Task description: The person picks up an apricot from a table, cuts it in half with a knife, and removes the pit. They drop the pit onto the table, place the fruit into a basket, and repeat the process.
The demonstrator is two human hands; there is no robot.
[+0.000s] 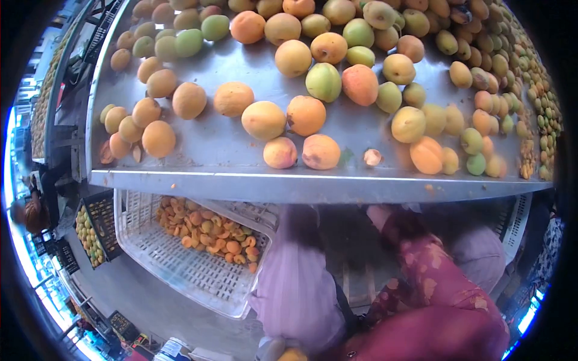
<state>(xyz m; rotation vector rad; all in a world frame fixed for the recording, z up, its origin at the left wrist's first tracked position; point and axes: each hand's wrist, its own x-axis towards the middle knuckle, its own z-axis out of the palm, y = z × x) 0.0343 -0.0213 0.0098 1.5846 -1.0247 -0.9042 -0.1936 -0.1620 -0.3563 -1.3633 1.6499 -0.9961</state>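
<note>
At the bottom edge, what looks like my left hand (274, 348) in a greyish glove is closed against an orange apricot (292, 355); both are largely cut off by the frame. My right arm, in a maroon patterned sleeve (430, 268), reaches forward under the front lip of the metal table. Only part of my right hand (378, 215) shows there, blurred, its fingers hidden. Whole apricots, orange to green, lie on the metal table (211, 141) above. Nearest the lip sit two apricots (321, 151) side by side and a small torn piece (373, 157).
Left of my lavender-clad leg (298, 283), a white plastic crate (174, 274) holds apricot halves. A dark crate (103, 219) of apricots stands farther left. The raised table lip (319, 185) crosses the view. Another person (37, 210) is at the far left.
</note>
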